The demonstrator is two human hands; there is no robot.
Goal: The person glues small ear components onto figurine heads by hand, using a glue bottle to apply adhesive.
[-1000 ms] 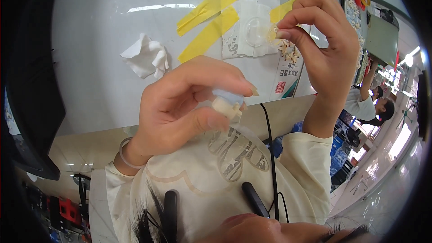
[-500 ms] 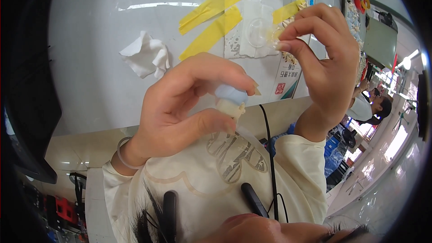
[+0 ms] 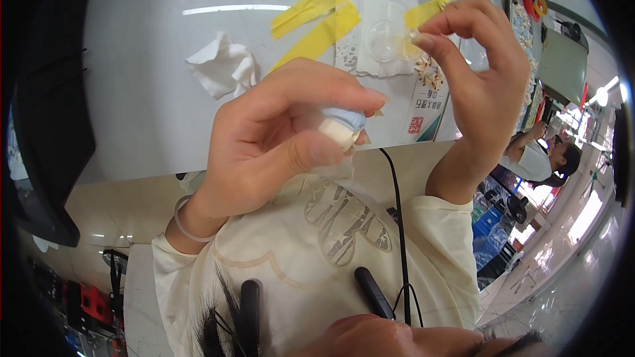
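Between the thumb and fingers of my left hand (image 3: 264, 125) sits a small figurine piece (image 3: 345, 118), pale blue on top and cream below. Part of it is hidden by the thumb. My right hand (image 3: 486, 59) is closed in a pinch at the right side of a clear round dish (image 3: 381, 41). Whatever its fingertips hold is too small to make out. The dish rests on a folded white paper towel (image 3: 390, 6). Small cream-coloured pieces (image 3: 430, 74) lie below the right fingertips, beside the towel.
Strips of yellow tape (image 3: 317, 3) are stuck on the grey table (image 3: 145, 92), left of the towel. A crumpled white cloth or tissue (image 3: 221, 66) lies further left. A black cable (image 3: 397, 205) hangs before my shirt. Another person (image 3: 539, 155) is off to the right.
The figurine piece has tilted in my left hand, and that hand has risen slightly. My right hand's pinch has shifted a little upward, staying beside the dish.
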